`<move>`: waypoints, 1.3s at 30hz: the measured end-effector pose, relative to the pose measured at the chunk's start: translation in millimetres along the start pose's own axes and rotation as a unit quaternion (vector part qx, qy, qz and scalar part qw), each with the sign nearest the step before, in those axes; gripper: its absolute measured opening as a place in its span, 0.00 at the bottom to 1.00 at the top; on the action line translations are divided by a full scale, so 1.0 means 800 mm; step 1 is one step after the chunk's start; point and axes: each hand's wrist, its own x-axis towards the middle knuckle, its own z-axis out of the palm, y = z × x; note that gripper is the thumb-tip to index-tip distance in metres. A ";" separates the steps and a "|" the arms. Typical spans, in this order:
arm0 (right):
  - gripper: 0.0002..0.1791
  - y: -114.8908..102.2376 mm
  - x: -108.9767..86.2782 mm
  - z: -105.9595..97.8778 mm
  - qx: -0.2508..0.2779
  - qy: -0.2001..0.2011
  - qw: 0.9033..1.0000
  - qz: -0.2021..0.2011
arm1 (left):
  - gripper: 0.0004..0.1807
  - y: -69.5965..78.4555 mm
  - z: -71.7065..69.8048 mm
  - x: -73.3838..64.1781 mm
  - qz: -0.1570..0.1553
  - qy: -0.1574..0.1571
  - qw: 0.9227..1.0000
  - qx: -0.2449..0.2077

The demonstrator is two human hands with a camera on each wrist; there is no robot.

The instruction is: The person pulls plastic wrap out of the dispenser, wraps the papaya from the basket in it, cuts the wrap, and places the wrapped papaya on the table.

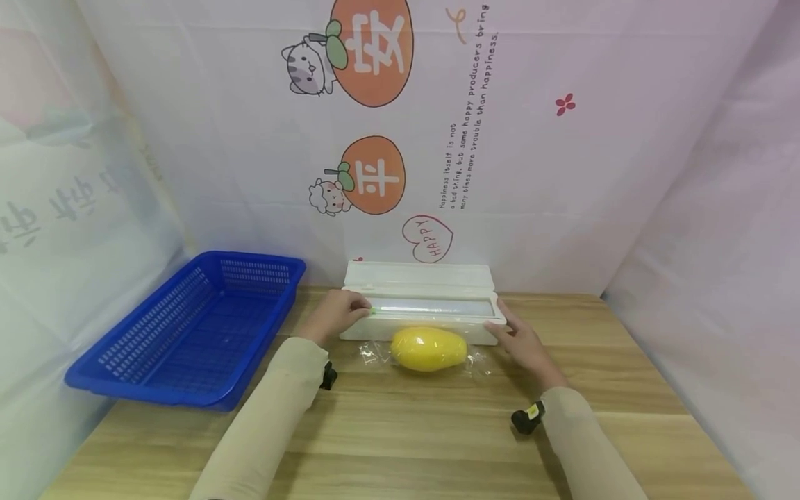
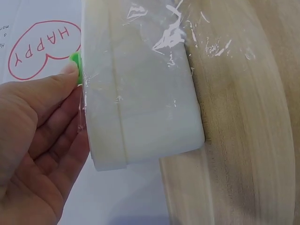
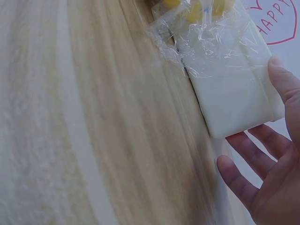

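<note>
A long white cling film dispenser [image 1: 419, 329] stands at the back of the table with its lid [image 1: 419, 276] raised and a film roll showing inside. At its left end my left hand [image 1: 337, 312] pinches the small green cutter slider [image 2: 76, 68], thumb on top. My right hand [image 1: 521, 344] holds the dispenser's right end, thumb on the upper edge and fingertips at the end face. Directly in front lies a yellow oval fruit [image 1: 428, 349], covered in clear film [image 3: 206, 47] that spreads out loosely on both sides and over the dispenser's front.
A blue plastic basket [image 1: 275, 333] with slotted sides stands on the left of the wooden table [image 1: 400, 444]. White printed cloth [image 1: 531, 173] hangs close behind the dispenser and along both sides.
</note>
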 end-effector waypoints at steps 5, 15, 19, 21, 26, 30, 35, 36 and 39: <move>0.45 0.000 -0.001 0.002 -0.005 -0.003 1.000 0.006 | 0.07 -0.003 0.001 -0.002 -0.002 -0.002 1.000 0.001; 0.45 -0.001 -0.004 0.000 -0.006 0.010 1.000 0.019 | 0.08 -0.021 -0.007 -0.008 -0.037 -0.002 0.999 -0.007; 0.44 0.001 -0.005 -0.001 0.000 0.011 1.000 0.019 | 0.07 -0.027 -0.012 -0.013 -0.040 0.004 0.999 -0.009; 0.44 0.002 -0.005 0.000 0.002 0.009 1.000 0.016 | 0.08 -0.028 -0.013 -0.015 -0.039 0.004 0.999 -0.008; 0.45 0.003 -0.004 0.001 0.003 0.003 1.000 0.014 | 0.08 -0.028 -0.016 -0.018 -0.046 0.006 0.999 -0.004; 0.44 0.005 -0.002 0.002 -0.001 0.006 1.000 0.016 | 0.08 -0.031 -0.015 -0.019 -0.055 0.010 0.998 -0.011; 0.43 0.004 0.000 0.003 -0.004 0.003 1.000 0.012 | 0.08 -0.036 -0.015 -0.022 -0.052 0.019 0.998 -0.014; 0.43 0.003 0.001 0.003 -0.005 0.003 1.000 0.011 | 0.08 -0.037 -0.015 -0.023 -0.050 0.021 0.998 -0.014; 0.43 0.003 0.000 0.001 -0.008 0.004 1.000 0.006 | 0.07 -0.037 -0.015 -0.023 -0.042 0.027 0.999 -0.012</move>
